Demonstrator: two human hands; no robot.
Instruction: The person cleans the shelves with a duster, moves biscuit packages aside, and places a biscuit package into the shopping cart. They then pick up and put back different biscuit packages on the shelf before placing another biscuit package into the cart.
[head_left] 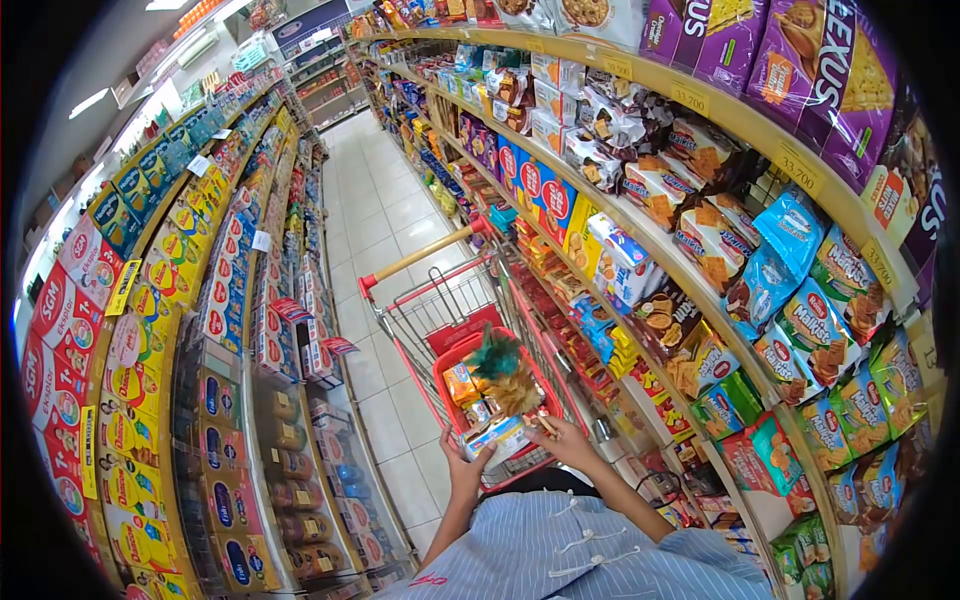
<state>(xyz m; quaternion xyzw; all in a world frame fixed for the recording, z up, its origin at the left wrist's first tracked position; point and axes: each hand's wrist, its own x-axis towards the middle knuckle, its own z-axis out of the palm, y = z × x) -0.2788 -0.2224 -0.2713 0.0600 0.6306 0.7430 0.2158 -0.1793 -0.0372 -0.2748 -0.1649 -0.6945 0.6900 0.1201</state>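
Observation:
My left hand [466, 462] is closed around the left end of a small white, blue and yellow packet [497, 437]. My right hand [564, 443] grips the same packet near its right end, fingers curled. Both hands are at the near rim of a red shopping basket [447, 372], which sits in the shopping cart [420, 345]. Inside the basket, just beyond the packet, lies what looks like a pineapple [514, 393] with a green crown, somewhat blurred. An orange packet [461, 383] lies to its left, with other small packs partly hidden below.
On the right, a long shelf [690, 98] holds biscuit packs [812, 330] in several tiers. The left shelf [172, 330] carries milk boxes [135, 435]. White floor tiles [372, 215] run along the aisle beyond the cart handle [425, 254].

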